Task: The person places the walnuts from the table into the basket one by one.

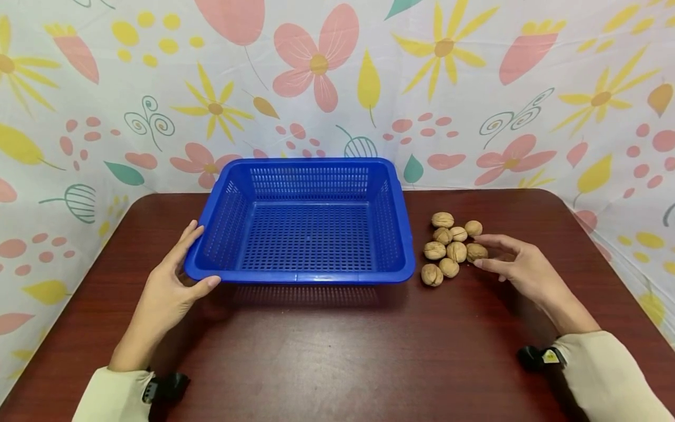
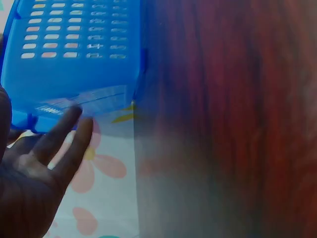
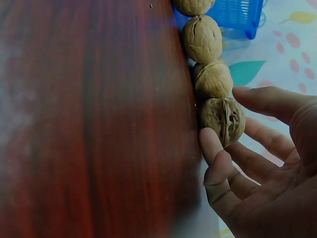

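A blue plastic basket (image 1: 300,276) stands upright on the table, with nothing in it. At its left front corner is my left hand (image 1: 167,291), thumb at the front rim and the other fingers along the left rim. In the left wrist view these fingers (image 2: 74,144) reach out fairly straight beside the basket wall (image 2: 74,74). To the right of the basket lies a cluster of several walnuts (image 1: 456,252). My right hand (image 1: 527,271) pinches the rightmost walnut (image 3: 223,121) between thumb and fingertips, close against its neighbour (image 3: 213,79).
The dark red-brown wooden table (image 1: 316,351) carries the basket and walnuts. Behind it hangs a white cloth (image 1: 369,135) with a flower pattern, close to the basket's back rim. A black strap device (image 1: 538,357) sits on the right wrist, another (image 1: 166,387) on the left.
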The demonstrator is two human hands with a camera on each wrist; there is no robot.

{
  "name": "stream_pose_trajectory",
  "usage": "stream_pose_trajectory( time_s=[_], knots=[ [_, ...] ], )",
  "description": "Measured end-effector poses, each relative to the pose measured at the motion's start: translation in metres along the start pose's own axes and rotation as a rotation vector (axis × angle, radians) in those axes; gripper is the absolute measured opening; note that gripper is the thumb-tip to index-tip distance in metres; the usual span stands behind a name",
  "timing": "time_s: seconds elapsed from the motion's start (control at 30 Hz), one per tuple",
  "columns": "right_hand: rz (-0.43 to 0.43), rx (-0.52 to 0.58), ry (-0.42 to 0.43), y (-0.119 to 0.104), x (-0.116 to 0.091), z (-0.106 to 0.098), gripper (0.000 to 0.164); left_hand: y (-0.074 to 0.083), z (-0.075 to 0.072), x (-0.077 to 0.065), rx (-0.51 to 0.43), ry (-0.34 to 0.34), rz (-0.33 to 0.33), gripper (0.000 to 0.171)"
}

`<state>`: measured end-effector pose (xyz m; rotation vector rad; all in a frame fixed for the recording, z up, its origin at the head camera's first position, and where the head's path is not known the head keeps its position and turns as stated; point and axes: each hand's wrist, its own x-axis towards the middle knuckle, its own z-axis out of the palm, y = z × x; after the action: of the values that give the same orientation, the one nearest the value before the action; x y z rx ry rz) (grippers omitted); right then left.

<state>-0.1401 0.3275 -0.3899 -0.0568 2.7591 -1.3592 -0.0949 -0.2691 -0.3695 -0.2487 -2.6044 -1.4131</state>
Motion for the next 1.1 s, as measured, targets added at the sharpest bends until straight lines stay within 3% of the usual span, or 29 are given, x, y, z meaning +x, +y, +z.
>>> stream_pose_trajectory(
  time_s=[0.77, 0.9, 1.1],
  knots=[
    [-0.010, 0.027, 0.011, -0.001, -0.003, 0.001, 0.036, 0.004, -0.007, 0.000, 0.046, -0.006, -0.002, 0.086],
    [-0.008, 0.074, 0.017, -0.006, -0.006, -0.004, 0.034, 0.005, -0.006, 0.001, 0.054, -0.009, -0.013, 0.085],
    [-0.090, 0.066, 0.048, -0.029, -0.010, -0.015, 0.035, 0.007, -0.005, 0.000, 0.021, -0.023, -0.028, 0.085]
  ],
)
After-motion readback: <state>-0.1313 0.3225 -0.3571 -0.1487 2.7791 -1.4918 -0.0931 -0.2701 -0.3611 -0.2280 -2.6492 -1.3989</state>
